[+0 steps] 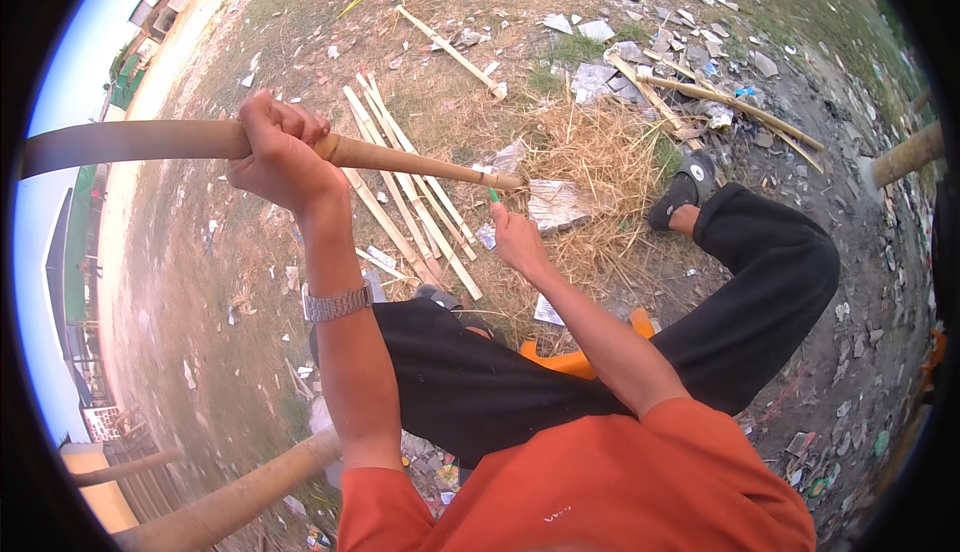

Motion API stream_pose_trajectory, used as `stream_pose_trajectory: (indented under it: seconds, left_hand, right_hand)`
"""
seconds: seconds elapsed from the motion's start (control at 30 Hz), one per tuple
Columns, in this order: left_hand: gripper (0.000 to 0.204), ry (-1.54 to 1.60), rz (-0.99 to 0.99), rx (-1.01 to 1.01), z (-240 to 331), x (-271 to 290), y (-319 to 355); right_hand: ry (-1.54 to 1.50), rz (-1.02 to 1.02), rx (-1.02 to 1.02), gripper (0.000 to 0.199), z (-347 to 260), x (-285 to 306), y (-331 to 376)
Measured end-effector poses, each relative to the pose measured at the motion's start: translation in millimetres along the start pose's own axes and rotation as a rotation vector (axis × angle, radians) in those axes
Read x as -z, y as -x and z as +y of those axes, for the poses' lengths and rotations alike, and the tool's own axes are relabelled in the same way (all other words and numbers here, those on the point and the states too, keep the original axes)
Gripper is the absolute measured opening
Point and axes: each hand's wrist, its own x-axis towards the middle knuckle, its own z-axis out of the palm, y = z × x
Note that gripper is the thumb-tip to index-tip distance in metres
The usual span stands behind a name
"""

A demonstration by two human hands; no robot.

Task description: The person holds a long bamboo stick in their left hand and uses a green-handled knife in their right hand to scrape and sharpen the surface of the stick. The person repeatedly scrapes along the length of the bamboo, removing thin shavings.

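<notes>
My left hand [282,150], wearing a metal-banded wristwatch [338,304], is wrapped round a bamboo pole [425,162]. The pole runs from the far left across to the centre, its thin end just above a pale, weathered block [558,205]. Below that end my right hand [522,243] is closed on a small tool with a green part [494,195] sticking up by the thumb. The green part sits close to the pole's underside; whether it touches I cannot tell. Most of the tool is hidden, so its kind does not show.
Split bamboo strips [397,192] lie left of centre. Straw-like shavings [615,157] are heaped around the block. More bamboo pieces [735,102] and broken tiles [594,82] lie at the upper right. Part of an orange stool [565,360] shows between my legs. Thick poles [235,492] flank me.
</notes>
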Motion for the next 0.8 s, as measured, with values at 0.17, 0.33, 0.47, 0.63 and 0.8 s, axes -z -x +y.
stream_pose_trajectory:
  seconds: [0.17, 0.33, 0.47, 0.63, 0.8]
  left_hand:
    - [0.038, -0.023, 0.023, 0.004, -1.1, 0.4, 1.1]
    - [0.038, -0.019, 0.003, -0.014, -1.2, 1.6, -0.9]
    - [0.039, 0.000, -0.018, 0.031, -1.4, 2.2, -0.4]
    - [0.042, -0.066, -0.103, 0.010, 0.2, 6.2, 3.1]
    - [0.066, 0.208, -0.271, 0.132, 2.2, 12.4, -1.9]
  right_hand:
    - [-0.021, -0.003, 0.077, 0.061, 23.7, -8.0, -12.3]
    - [0.111, 0.073, -0.122, 0.064, 39.8, -8.5, -21.2]
    - [0.101, -0.010, 0.006, 0.062, 51.6, 0.2, -20.6]
    - [0.346, 0.080, -0.102, 0.060, 48.9, 20.0, -12.2]
    - [0.013, 0.083, -0.030, 0.058, 8.9, 44.3, 2.2]
